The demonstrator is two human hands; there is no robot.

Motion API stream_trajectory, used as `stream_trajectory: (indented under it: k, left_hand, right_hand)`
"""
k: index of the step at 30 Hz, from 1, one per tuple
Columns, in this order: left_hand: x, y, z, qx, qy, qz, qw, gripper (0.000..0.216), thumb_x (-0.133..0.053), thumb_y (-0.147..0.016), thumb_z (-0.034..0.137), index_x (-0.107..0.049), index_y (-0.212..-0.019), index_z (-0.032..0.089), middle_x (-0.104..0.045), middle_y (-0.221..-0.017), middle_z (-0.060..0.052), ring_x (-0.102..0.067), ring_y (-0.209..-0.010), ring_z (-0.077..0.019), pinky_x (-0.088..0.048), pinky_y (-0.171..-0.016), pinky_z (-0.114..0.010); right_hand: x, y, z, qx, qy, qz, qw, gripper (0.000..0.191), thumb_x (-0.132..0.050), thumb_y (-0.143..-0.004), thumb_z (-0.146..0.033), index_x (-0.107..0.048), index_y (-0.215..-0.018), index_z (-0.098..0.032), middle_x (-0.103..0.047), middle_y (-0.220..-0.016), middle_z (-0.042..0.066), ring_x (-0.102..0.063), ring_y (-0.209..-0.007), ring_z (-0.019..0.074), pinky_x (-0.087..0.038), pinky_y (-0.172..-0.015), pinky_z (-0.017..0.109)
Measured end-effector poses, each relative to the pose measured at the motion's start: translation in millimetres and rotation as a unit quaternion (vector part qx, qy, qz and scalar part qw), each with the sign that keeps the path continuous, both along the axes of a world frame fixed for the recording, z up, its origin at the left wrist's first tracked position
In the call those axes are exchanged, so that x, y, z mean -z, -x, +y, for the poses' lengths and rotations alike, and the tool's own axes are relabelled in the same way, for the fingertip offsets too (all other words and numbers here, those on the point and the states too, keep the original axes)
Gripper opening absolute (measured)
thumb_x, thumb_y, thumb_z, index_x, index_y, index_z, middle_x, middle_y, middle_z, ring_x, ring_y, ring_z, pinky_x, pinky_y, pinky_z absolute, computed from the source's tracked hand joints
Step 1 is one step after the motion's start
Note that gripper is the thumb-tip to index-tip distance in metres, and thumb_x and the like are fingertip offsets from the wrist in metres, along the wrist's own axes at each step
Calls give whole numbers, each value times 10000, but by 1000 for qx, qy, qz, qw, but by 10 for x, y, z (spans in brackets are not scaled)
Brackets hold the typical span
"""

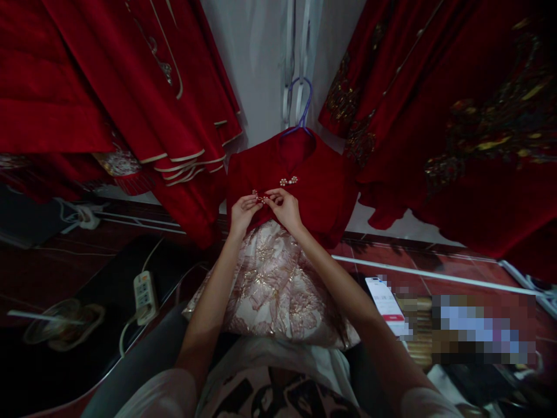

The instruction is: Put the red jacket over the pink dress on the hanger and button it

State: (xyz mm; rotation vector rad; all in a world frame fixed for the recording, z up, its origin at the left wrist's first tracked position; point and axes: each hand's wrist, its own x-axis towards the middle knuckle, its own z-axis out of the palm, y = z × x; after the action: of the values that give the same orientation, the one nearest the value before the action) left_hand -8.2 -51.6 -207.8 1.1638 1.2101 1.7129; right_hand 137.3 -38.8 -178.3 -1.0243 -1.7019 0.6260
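Note:
A small red dress (322, 186) with a pale gold-patterned skirt (274, 290) hangs on a blue hanger (300, 107) in front of me. Two pearl frog buttons show on its bodice, one (288, 181) fastened higher up. My left hand (242, 212) and my right hand (285, 208) meet at the lower pearl button (257, 197), both with fingers pinched on it. The fingertips hide most of that button.
Red embroidered garments (130, 87) hang at the left and more (456, 116) at the right. A white power strip (144, 296) with cable lies on the dark floor at the left. A phone (385, 305) lies at the right. A clear plastic cup (61, 325) lies at lower left.

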Motion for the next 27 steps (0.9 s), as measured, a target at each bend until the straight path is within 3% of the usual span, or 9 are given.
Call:
stream_trajectory:
  k: [9, 17, 27]
  left_hand:
    - [17, -82, -6, -43, -12, -18, 999, 315, -763, -606, 214, -685, -900, 133, -726, -920, -77, -687, -871, -159, -524, -933, -364]
    - [-52, -148, -194, -95, -80, 59, 990, 231, -694, -707, 242, -674, -914, 141, -727, -940, -81, -694, -854, -154, -553, -853, -313]
    - [-103, -145, -210, -62, -75, 19, 995, 248, -745, -652, 243, -720, -868, 123, -743, -863, -77, -696, -779, -152, -556, -831, -316]
  right_hand:
    - [-17, 39, -56, 32, -15, -58, 998, 173, -585, -840, -220, -689, -978, -222, -643, -931, 35, -587, -730, 132, -492, -764, 285]
    - [-51, 50, -195, 14, -36, -25, 999, 171, -577, -849, -201, -699, -969, -191, -633, -920, 48, -595, -739, 129, -518, -772, 276]
    - [-47, 64, -208, 2, -39, 41, 998, 161, -593, -845, -196, -704, -954, -152, -630, -911, 52, -605, -715, 97, -552, -656, 207]
